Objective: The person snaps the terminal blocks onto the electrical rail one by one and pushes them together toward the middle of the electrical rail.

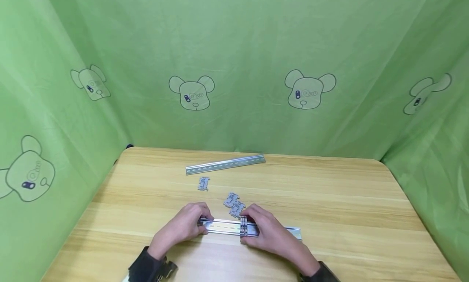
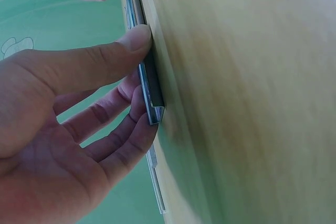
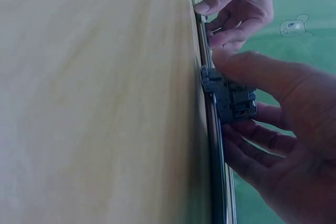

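Note:
A slotted metal DIN rail [image 1: 224,227] lies along the near part of the table. My left hand [image 1: 187,221] grips its left end, thumb on the near edge and fingers on the far edge; the left wrist view shows that rail end [image 2: 152,90] between thumb and fingers. Farther right on the rail stand a few narrow grey terminal blocks [image 1: 243,226], side by side and upright across it. My right hand [image 1: 269,232] pinches these between thumb and fingers. In the right wrist view, the thumb is over one end of a terminal block [image 3: 231,98].
Beyond the hands, two loose grey terminal blocks [image 1: 234,204] lie flat, touching or overlapping. Another terminal block [image 1: 203,183] lies farther back to the left. A second DIN rail [image 1: 225,164] rests slantwise near the table's [image 1: 329,192] back edge. Green curtains [image 1: 242,49] surround the table.

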A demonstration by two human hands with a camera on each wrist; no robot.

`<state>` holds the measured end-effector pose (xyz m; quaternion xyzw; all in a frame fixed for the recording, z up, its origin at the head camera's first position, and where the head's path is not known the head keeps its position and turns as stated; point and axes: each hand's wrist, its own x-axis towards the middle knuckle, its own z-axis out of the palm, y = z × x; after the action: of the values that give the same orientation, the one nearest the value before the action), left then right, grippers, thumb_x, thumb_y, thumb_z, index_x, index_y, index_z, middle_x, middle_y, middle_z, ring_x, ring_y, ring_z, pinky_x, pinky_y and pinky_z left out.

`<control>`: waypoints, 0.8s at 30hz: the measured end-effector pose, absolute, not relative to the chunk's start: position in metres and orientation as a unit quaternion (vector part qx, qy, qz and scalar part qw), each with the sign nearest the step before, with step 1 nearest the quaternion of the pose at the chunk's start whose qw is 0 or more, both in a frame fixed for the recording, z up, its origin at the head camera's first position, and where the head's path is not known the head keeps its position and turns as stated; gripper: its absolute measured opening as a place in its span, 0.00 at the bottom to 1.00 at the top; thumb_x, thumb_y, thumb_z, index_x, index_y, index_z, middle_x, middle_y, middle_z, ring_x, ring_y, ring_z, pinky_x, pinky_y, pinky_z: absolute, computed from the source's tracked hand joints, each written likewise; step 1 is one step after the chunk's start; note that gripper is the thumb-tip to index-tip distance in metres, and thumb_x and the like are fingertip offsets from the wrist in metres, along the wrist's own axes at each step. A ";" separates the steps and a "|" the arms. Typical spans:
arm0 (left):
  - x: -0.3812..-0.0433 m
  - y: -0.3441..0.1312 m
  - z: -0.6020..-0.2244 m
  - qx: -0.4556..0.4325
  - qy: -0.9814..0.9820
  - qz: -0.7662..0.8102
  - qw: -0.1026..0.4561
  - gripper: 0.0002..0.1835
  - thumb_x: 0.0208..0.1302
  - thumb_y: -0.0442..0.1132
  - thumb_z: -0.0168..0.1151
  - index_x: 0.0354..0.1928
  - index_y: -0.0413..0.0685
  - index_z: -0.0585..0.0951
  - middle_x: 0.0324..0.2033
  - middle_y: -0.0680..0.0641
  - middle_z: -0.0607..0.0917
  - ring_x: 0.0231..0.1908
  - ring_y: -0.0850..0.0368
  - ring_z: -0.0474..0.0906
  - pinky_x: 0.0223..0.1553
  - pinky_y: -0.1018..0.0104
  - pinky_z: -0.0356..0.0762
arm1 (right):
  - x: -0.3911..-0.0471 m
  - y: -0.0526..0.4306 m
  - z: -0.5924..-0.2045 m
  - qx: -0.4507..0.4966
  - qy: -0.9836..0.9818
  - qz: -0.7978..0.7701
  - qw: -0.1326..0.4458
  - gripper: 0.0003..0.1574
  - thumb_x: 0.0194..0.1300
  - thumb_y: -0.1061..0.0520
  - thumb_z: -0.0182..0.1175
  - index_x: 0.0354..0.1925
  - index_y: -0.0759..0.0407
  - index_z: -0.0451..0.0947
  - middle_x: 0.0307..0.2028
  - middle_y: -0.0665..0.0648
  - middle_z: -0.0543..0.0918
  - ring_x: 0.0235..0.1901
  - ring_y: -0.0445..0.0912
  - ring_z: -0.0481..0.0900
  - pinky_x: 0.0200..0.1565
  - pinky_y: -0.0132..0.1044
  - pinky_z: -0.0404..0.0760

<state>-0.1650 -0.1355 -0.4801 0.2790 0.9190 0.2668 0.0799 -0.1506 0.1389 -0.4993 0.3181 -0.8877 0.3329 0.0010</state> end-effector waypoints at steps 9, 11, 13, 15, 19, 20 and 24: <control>-0.166 -0.136 -0.481 0.288 0.918 0.260 0.080 0.16 0.44 0.36 0.76 0.40 0.45 0.88 0.37 0.52 0.86 0.38 0.57 0.81 0.45 0.59 0.83 | -0.150 0.135 -0.497 0.306 -0.893 0.331 0.002 0.35 0.44 0.50 0.75 0.50 0.61 0.78 0.44 0.51 0.81 0.43 0.43 0.80 0.46 0.39 0.85; -0.167 -0.137 -0.482 0.290 0.918 0.259 0.080 0.16 0.44 0.36 0.76 0.40 0.45 0.88 0.37 0.52 0.86 0.38 0.57 0.80 0.45 0.59 0.83 | -0.150 0.134 -0.497 0.303 -0.893 0.332 0.001 0.35 0.44 0.50 0.75 0.50 0.62 0.78 0.44 0.51 0.81 0.43 0.43 0.80 0.46 0.39 0.85; -0.167 -0.137 -0.482 0.291 0.918 0.259 0.080 0.17 0.44 0.36 0.76 0.40 0.45 0.88 0.37 0.52 0.86 0.38 0.57 0.80 0.45 0.59 0.83 | -0.149 0.134 -0.497 0.301 -0.894 0.331 0.002 0.35 0.44 0.51 0.75 0.50 0.62 0.77 0.44 0.52 0.81 0.43 0.44 0.80 0.46 0.39 0.85; -0.168 -0.138 -0.483 0.291 0.918 0.259 0.081 0.17 0.44 0.36 0.76 0.40 0.45 0.88 0.37 0.52 0.86 0.38 0.57 0.80 0.45 0.60 0.83 | -0.149 0.133 -0.497 0.302 -0.895 0.328 0.006 0.36 0.43 0.52 0.75 0.51 0.62 0.77 0.44 0.52 0.81 0.44 0.44 0.80 0.46 0.40 0.85; -0.168 -0.138 -0.483 0.292 0.917 0.259 0.082 0.16 0.44 0.36 0.76 0.40 0.46 0.88 0.37 0.53 0.86 0.38 0.57 0.80 0.44 0.60 0.83 | -0.148 0.131 -0.497 0.306 -0.896 0.322 0.008 0.36 0.43 0.52 0.75 0.52 0.60 0.77 0.45 0.52 0.80 0.43 0.44 0.80 0.45 0.40 0.85; -0.168 -0.138 -0.482 0.292 0.917 0.259 0.083 0.16 0.44 0.36 0.76 0.40 0.46 0.88 0.37 0.53 0.86 0.38 0.57 0.80 0.44 0.60 0.83 | -0.148 0.131 -0.496 0.306 -0.897 0.320 0.008 0.35 0.43 0.53 0.75 0.52 0.59 0.77 0.45 0.52 0.80 0.43 0.44 0.80 0.44 0.39 0.85; -0.169 -0.138 -0.482 0.293 0.916 0.260 0.085 0.16 0.44 0.35 0.76 0.40 0.45 0.88 0.37 0.52 0.86 0.38 0.57 0.81 0.44 0.61 0.83 | -0.148 0.130 -0.495 0.299 -0.899 0.319 0.003 0.31 0.43 0.52 0.75 0.47 0.57 0.77 0.43 0.51 0.81 0.42 0.44 0.80 0.42 0.37 0.86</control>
<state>-0.1685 -0.1380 -0.4817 0.2926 0.9163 0.2600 0.0852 -0.1485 0.1303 -0.4949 0.2992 -0.8993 0.3189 0.0032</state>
